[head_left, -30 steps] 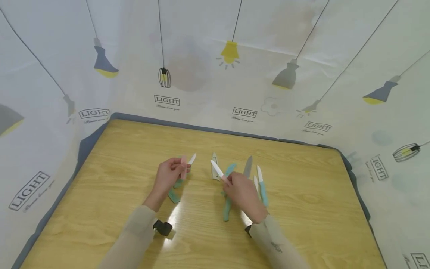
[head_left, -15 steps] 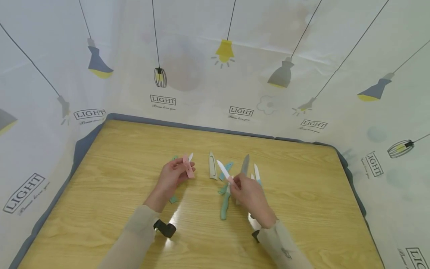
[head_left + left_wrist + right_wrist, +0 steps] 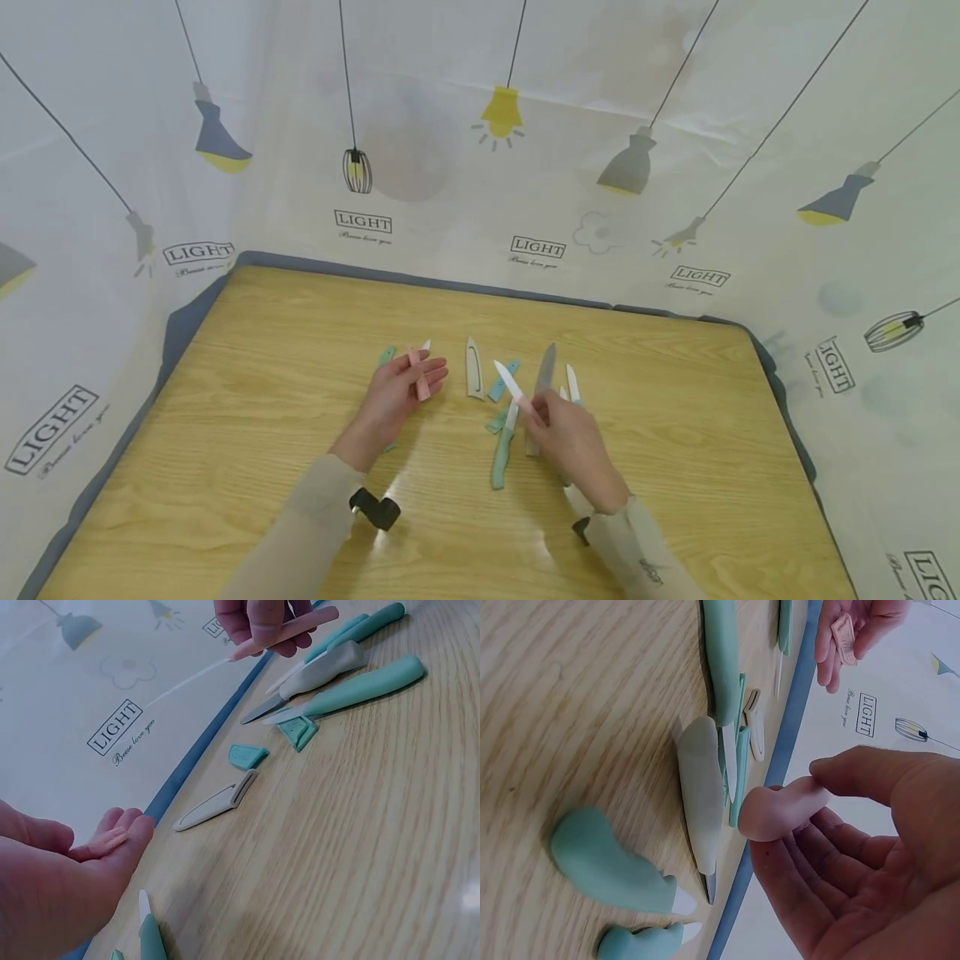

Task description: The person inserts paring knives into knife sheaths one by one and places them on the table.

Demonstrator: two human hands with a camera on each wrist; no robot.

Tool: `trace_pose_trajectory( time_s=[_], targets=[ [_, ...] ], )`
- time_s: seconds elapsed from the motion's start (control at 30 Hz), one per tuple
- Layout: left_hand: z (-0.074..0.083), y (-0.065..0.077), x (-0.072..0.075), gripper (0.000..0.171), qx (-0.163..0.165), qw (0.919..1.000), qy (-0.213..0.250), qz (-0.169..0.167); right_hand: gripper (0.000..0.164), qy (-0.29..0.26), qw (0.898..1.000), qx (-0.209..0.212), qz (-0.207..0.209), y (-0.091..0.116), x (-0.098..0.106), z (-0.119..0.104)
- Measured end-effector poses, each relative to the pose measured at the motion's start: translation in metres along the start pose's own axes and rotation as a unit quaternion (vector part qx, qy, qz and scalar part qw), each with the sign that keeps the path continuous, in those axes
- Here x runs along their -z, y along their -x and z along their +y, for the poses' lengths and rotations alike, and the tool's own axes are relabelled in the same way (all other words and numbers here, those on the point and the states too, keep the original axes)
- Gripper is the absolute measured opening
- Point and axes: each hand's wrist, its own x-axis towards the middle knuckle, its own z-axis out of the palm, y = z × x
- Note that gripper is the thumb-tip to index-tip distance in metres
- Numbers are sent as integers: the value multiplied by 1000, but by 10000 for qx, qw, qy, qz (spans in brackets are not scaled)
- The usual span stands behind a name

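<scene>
My left hand (image 3: 393, 396) holds a small pink knife sheath (image 3: 420, 377) between thumb and fingers, above the left-middle of the table. In the right wrist view this sheath (image 3: 844, 639) lies against the spread fingers. My right hand (image 3: 573, 437) pinches the pink handle (image 3: 780, 808) of a paring knife, whose white blade (image 3: 507, 380) points up and left, bare and apart from the sheath. Beneath the left hand, partly hidden, lies a green-handled knife (image 3: 152, 937) with a white blade. A green-handled knife (image 3: 501, 458) lies left of the right hand.
Between the hands lie a cream sheath (image 3: 474, 368), a blue sheath (image 3: 504, 381) and a green sheath (image 3: 497, 419). Around the right hand are a grey-bladed knife (image 3: 547, 367) with a pale handle and a white-bladed knife (image 3: 573, 383). Another green piece (image 3: 386, 356) lies behind the left hand.
My left hand has turned and its fingers have straightened, with the pink sheath tilting. The right hand has shifted right with the pink knife, widening the gap between knife and sheath.
</scene>
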Motion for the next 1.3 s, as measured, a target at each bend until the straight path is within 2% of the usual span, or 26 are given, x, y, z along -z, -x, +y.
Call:
trace_pose_trajectory(
  time_s=[0.1,0.3,0.53,0.67,0.8,0.93,1.03,1.2,1.3],
  targets=[
    [1,0,0,46,7,9998,131,-178,25,-19,10000,30,69,2,1,1],
    [1,-1,-3,44,7,9995,199,-244,24,-35,9998,40,186,4,3,1],
    [-1,-3,-10,45,-5,9984,498,-270,28,-125,9996,197,141,5,1,-3],
    [-3,-4,-15,44,30,9976,650,-220,23,-344,9992,181,88,6,-1,-6],
    [-4,-5,-20,43,-32,9982,594,35,19,-715,9973,158,-3,9,0,-9],
    [-3,-5,-23,43,-78,9994,275,213,24,-955,9950,269,-57,11,-1,-12],
    [-3,-5,-25,44,-86,9996,115,261,29,-1051,9940,300,-104,11,-3,-15],
    [-4,-6,-28,46,-74,9995,157,253,23,-1386,9897,288,-192,11,-7,-21],
    [-5,-7,-30,47,-46,9995,254,203,29,-1729,9838,293,-361,11,-10,-23]
  ],
)
